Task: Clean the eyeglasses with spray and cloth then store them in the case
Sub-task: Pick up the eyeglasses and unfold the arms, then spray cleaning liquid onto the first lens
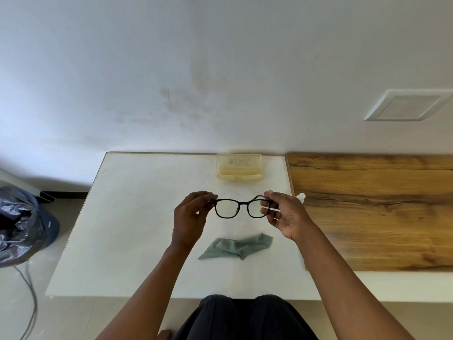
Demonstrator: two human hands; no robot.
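Left hand (190, 217) and right hand (285, 213) pinch the light, fragile glasses (241, 208) by the hinges, likely the safest hold, off the lenses.

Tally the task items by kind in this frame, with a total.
Glasses: 1
Cloth: 1
Case: 1
Spray bottle, mostly hidden behind the right hand: 1
Total: 4
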